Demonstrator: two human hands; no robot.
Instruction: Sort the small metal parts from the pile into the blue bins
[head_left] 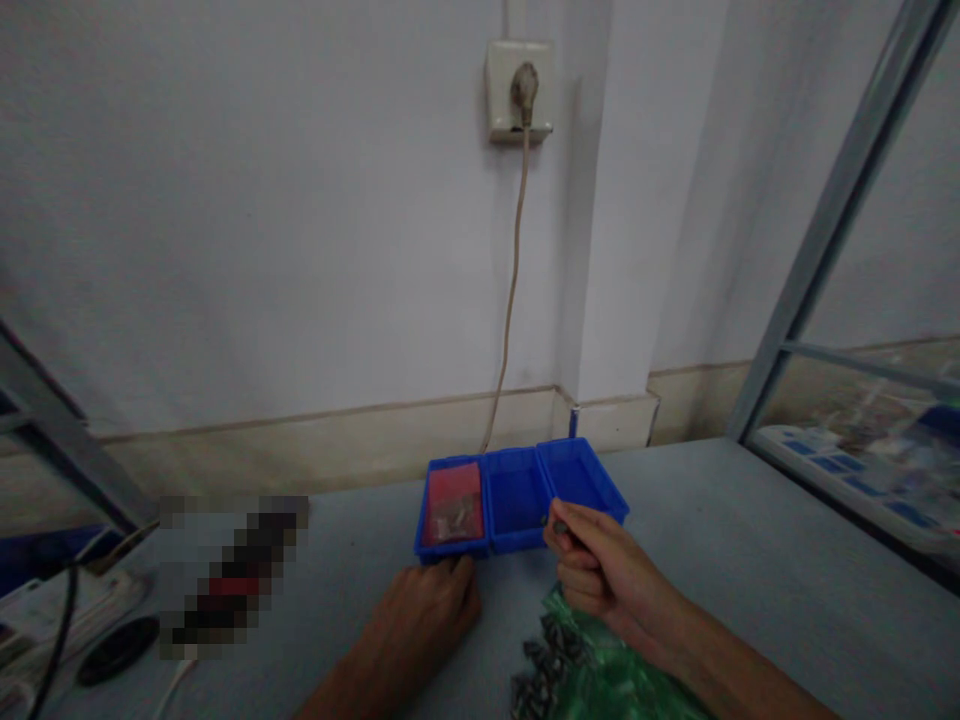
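My right hand (611, 572) is closed in a pinch, with a small dark metal piece (561, 527) at its fingertips, just off the front of the blue bins. Below it lies a green plastic bag (611, 672), and a heap of small dark metal parts (551, 662) spreads at its left side. My left hand (433, 605) rests at the front edge of the left blue bin (420, 540), fingers curled under; what they hold, if anything, is hidden. That bin contains a red card (452, 482) and a clear bag of small pieces (455, 520). The middle bin (517, 495) and right bin (581, 478) show bare floors.
A blurred-out object (240, 575) lies on the grey table (337, 570) at left, near a black round item (118, 650) and cables. A cord (514, 270) hangs from the wall socket (519, 92) behind the bins. Metal frame posts (795, 310) stand at both sides.
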